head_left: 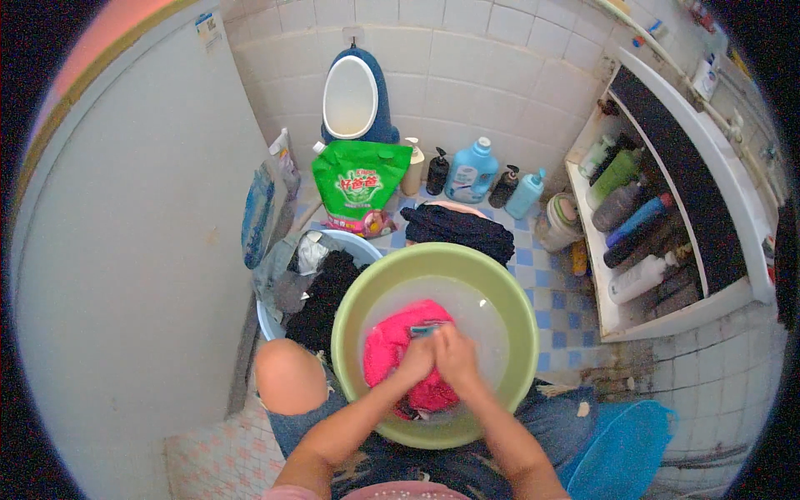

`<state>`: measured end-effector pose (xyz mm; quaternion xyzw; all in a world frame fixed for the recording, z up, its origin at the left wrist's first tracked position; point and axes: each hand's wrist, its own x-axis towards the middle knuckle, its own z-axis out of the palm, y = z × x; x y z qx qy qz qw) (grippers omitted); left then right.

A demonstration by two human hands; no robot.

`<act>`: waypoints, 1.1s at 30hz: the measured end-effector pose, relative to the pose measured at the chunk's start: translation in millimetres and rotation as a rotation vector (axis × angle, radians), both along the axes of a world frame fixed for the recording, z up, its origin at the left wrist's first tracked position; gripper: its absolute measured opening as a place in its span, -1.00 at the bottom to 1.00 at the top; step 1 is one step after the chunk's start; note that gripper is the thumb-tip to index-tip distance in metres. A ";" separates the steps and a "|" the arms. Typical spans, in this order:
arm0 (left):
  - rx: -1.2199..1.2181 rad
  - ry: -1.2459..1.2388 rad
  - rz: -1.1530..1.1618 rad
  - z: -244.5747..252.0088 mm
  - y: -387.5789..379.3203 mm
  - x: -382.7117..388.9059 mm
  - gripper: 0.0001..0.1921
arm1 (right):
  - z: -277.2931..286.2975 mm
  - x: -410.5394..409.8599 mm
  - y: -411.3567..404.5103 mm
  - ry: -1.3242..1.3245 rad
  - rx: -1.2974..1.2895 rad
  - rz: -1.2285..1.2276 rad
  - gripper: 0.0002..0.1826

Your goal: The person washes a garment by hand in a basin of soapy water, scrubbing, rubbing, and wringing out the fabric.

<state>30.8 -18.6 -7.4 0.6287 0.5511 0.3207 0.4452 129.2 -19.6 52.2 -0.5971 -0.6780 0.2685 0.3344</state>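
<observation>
A yellow-green plastic basin [437, 257] stands between my knees, holding cloudy water [478, 319]. In it lies a wet, bright pink garment [382, 353], bunched up and partly under the water. My left hand [417, 357] and my right hand [456, 355] meet over the garment, close together above the middle of the basin. Both are closed around a bunched part of it. A teal and grey striped patch [427, 329] sticks out just beyond my fingers. The cloth inside my fists is hidden.
Behind the basin are a light blue tub [265, 319] of dark clothes, a dark folded cloth [459, 228] and a green detergent pouch [359, 184]. Several bottles [472, 172] line the tiled wall. A bottle-filled cabinet [594, 250] stands right, a grey door [125, 250] left, blue plastic [625, 450] lower right.
</observation>
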 end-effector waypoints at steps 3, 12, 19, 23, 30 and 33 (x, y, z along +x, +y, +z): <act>0.163 -0.007 -0.036 -29.1 10.2 -16.1 -0.74 | -9.5 -15.0 -5.2 -0.006 0.235 0.137 -0.79; 0.090 0.271 0.114 -43.0 14.2 -8.6 -0.73 | -110.4 34.1 14.6 -0.220 0.034 -0.134 -0.61; 0.131 0.547 0.003 -63.6 4.3 -3.5 -0.63 | -108.9 14.5 2.1 -0.525 -0.219 -0.043 -0.56; 0.155 0.541 -0.008 -78.4 8.8 -5.2 -0.61 | -121.2 28.0 19.0 -0.568 -0.159 -0.011 -0.57; 0.114 0.108 0.041 -30.5 22.7 -8.1 -0.64 | -110.5 31.5 18.1 -0.200 -0.101 -0.066 -0.64; 0.240 -0.110 0.105 -19.7 24.9 -1.5 -0.72 | -123.1 42.5 22.6 -0.246 -0.177 0.068 -0.69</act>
